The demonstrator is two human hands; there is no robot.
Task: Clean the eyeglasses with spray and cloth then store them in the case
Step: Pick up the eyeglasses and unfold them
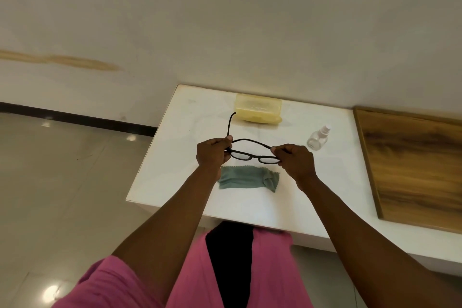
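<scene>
Both arms reach forward, left hand [212,152] and right hand [296,161] raised level, fingers curled in pinches.

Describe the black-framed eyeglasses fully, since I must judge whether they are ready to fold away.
The black-framed eyeglasses have a thin dark frame, plastic by the look, and two clear lenses. They are held in the air above the white tabletop, over the grey-green cloth. The left hand and the right hand each pinch one end of the frame. One temple juts out away from the person; the other lies folded behind the lenses.

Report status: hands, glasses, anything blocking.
Both hands, left and right, grip eyeglasses above table. Cloth, spray bottle, case untouched. Nothing blocking.
</scene>
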